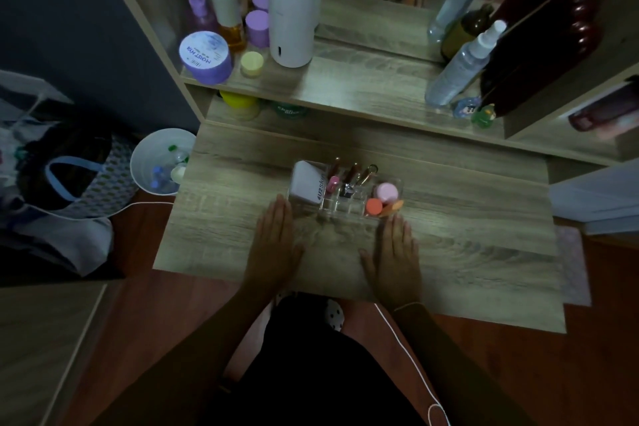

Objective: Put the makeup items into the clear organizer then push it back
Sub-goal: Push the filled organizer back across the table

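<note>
- Broadly, the desk (pixel 466 252) is a pale wood-grain top that runs away from the person toward a raised shelf (pixel 363 86) at the rear, and "back" for the push most likely means toward that shelf.
- Next, the clear organizer (pixel 345 213) sits near the middle of the desk with its long axis lying left to right, directly ahead of both hands, between them and the shelf.
- Inside it, a white box (pixel 306 185) fills the left section, several slim tubes (pixel 351 178) stand in the middle cells, and a pink jar (pixel 386 191) and an orange cap (pixel 374 206) lie at the right; no makeup items show loose on the desk, so loading looks finished.
- The left hand (pixel 273 249) lies flat, fingers straight and together, tips at the organizer's near left corner.
- The right hand (pixel 396 252) mirrors it at the near right corner.
- Neither grip closes on anything: both are flat, palm-down, holding nothing; actual contact with the clear wall I cannot tell.
</note>
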